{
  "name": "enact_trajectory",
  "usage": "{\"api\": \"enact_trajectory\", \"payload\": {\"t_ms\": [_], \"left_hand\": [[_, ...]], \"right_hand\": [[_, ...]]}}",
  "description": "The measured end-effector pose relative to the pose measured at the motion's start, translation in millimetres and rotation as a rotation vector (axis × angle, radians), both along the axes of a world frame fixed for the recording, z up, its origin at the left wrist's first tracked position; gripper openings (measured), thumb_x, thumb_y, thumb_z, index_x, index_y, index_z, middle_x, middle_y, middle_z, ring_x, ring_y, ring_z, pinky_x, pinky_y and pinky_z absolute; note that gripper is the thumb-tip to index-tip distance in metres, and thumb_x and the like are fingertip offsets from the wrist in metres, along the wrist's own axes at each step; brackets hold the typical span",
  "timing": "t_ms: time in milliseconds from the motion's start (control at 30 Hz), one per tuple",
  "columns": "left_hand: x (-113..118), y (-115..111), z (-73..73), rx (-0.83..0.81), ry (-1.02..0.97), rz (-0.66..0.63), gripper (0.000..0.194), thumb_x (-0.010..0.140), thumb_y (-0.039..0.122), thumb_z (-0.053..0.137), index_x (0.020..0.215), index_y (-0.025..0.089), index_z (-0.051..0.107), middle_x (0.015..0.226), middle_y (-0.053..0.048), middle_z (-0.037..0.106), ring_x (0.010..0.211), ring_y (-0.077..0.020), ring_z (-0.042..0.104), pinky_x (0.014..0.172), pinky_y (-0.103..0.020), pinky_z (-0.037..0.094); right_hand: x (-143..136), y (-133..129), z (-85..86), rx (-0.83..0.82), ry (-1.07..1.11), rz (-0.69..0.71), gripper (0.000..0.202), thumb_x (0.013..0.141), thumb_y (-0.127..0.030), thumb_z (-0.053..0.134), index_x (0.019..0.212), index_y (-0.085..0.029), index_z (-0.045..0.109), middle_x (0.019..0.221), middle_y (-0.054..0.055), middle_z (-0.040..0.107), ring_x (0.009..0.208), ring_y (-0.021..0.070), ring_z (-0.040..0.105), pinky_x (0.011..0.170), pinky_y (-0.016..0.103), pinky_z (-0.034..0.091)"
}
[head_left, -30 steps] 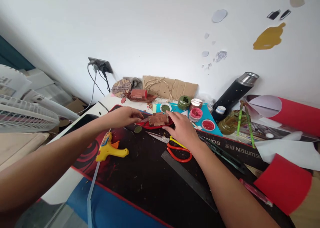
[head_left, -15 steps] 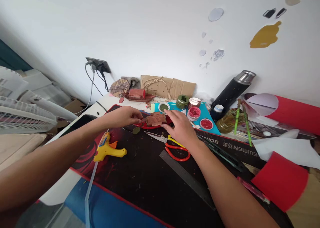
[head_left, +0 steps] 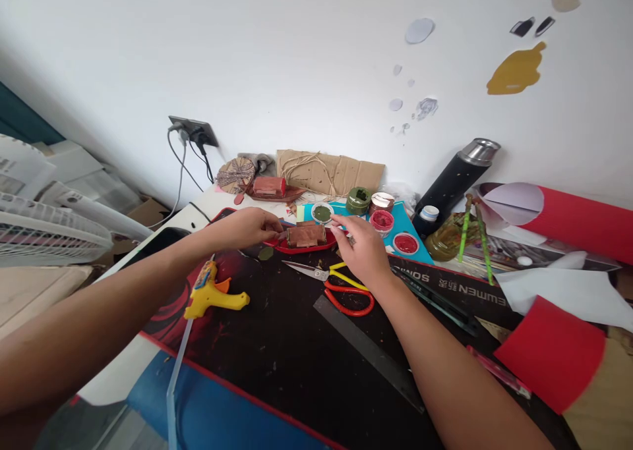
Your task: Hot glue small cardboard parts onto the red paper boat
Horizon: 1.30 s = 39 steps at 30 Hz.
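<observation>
A red model boat (head_left: pixel 328 240) with a brown cabin (head_left: pixel 305 235) sits at the back of the dark mat. My left hand (head_left: pixel 254 227) is closed in a pinch at its left end. Just beyond the right end of the boat is my right hand (head_left: pixel 364 247), its thumb and forefinger apart with nothing visible between them. Scissors (head_left: pixel 341 285) with red and yellow handles lie in front of the boat, partly under my right hand. To the left, a yellow glue gun (head_left: pixel 212 295) rests on the mat.
Paint jars (head_left: pixel 359 200) and a red paint lid (head_left: pixel 405 243) stand on blue paper behind my right hand. A second boat (head_left: pixel 270 188) sits near the wall. A steel ruler (head_left: pixel 368 351) crosses the mat; a black flask (head_left: pixel 457 173) leans at the right.
My right hand has come off the cabin and shifted slightly right, its fingers spreading apart. The left hand stays at the boat's left end. The whole view has shifted a little.
</observation>
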State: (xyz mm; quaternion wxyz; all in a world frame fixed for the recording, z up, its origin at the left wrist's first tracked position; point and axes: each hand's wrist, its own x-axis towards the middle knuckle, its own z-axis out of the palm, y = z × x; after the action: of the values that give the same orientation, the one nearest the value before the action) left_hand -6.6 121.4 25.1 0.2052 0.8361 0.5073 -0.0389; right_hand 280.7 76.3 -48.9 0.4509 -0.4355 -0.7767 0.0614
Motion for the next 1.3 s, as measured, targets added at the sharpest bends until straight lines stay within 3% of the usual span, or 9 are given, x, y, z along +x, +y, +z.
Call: {"api": "enact_trajectory", "payload": {"t_ms": [167,367,500,633,767,933,1100,1300], "left_hand": [[-17,7,1.5,0.007,0.002,0.018,0.038,0.092,0.042,0.053,0.110,0.026,0.083,0.105,-0.002,0.085,0.093,-0.0227,0.075,0.083,-0.030,0.053],[-55,29,1.7,0.071,0.014,0.052,0.042,0.088,0.048,0.054,0.106,0.026,0.084,0.099,-0.001,0.085,0.092,-0.0239,0.074,0.085,-0.030,0.053],[-78,44,-1.8,0.101,0.047,0.108,0.043,0.086,0.048,0.053,0.106,0.027,0.084,0.097,0.001,0.084,0.091,-0.0223,0.074,0.084,-0.028,0.052],[-93,59,-6.7,0.126,0.081,0.156,0.040,0.082,0.048,0.056,0.100,0.027,0.085,0.091,0.000,0.084,0.087,-0.0236,0.073,0.081,-0.028,0.051],[-97,75,-9.3,0.146,0.096,0.179,0.039,0.078,0.047,0.059,0.098,0.027,0.085,0.093,-0.001,0.084,0.088,-0.0254,0.073,0.082,-0.030,0.052],[-95,89,-11.9,0.148,0.088,0.173,0.038,0.076,0.049,0.062,0.098,0.029,0.086,0.098,-0.001,0.086,0.093,-0.0263,0.073,0.083,-0.031,0.052],[-90,96,-17.2,0.135,0.069,0.152,0.040,0.075,0.048,0.061,0.097,0.028,0.087,0.101,-0.003,0.087,0.096,-0.0256,0.074,0.085,-0.030,0.051],[-85,99,-21.6,0.124,0.047,0.158,0.035,0.070,0.046,0.063,0.089,0.029,0.086,0.101,-0.004,0.087,0.095,-0.0274,0.075,0.080,-0.031,0.050]], "right_hand": [[2,0,0.4,0.003,0.054,-0.031,0.025,0.110,-0.029,0.058,0.121,-0.019,0.079,0.117,0.012,0.084,0.108,0.0297,0.079,0.095,0.046,0.061],[-3,-5,4.8,0.028,0.052,-0.041,0.026,0.110,-0.030,0.057,0.115,-0.022,0.081,0.111,0.011,0.085,0.104,0.0290,0.079,0.094,0.045,0.060],[-10,-13,14.9,0.016,0.121,-0.021,0.026,0.109,-0.031,0.057,0.113,-0.023,0.081,0.103,0.009,0.086,0.099,0.0277,0.080,0.092,0.043,0.060],[-22,-27,31.6,-0.136,0.258,0.001,0.026,0.108,-0.033,0.058,0.113,-0.025,0.082,0.087,0.003,0.084,0.086,0.0236,0.081,0.085,0.037,0.060],[-37,-44,51.0,-0.291,0.333,0.092,0.026,0.108,-0.034,0.058,0.111,-0.024,0.082,0.080,0.001,0.082,0.076,0.0193,0.078,0.075,0.031,0.059],[-53,-74,67.4,-0.454,0.282,0.285,0.025,0.106,-0.033,0.061,0.110,-0.024,0.083,0.079,0.000,0.082,0.076,0.0170,0.078,0.077,0.029,0.058],[-63,-111,66.4,-0.682,0.264,0.383,0.023,0.105,-0.032,0.064,0.110,-0.022,0.083,0.078,0.000,0.081,0.074,0.0168,0.077,0.077,0.028,0.057],[-64,-137,66.6,-0.899,0.327,0.400,0.023,0.104,-0.033,0.065,0.111,-0.021,0.083,0.077,0.001,0.081,0.074,0.0175,0.078,0.073,0.027,0.057]]}}
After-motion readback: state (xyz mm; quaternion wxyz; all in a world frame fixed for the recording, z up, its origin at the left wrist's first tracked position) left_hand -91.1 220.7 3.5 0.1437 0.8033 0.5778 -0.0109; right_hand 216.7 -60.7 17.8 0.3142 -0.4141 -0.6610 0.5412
